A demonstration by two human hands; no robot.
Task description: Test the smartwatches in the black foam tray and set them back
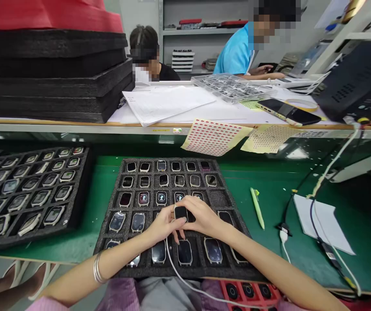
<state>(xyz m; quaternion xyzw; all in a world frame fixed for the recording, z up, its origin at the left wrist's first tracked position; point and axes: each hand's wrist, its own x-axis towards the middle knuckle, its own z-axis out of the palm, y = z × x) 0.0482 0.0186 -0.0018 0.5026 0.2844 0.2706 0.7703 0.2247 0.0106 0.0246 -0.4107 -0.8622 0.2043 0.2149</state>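
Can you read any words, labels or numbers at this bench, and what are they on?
Papers: printed lines, too small to read.
Shelf-edge label: too blurred to read.
Yellow sticker: too small to read.
Nothing here can be quoted.

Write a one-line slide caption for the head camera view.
Left hand and right hand hold a small black piece over a foam tray of watch bodies.

Stacked black foam trays point(52, 77); loose white paper sheets point(167, 103); clear plastic parts tray point(232, 87); smartphone point(288, 111); red-dot sticker sheet point(215, 137); yellow sticker sheet point(269, 139); pale green marker point(257, 208) on green bench mat point(269, 181).
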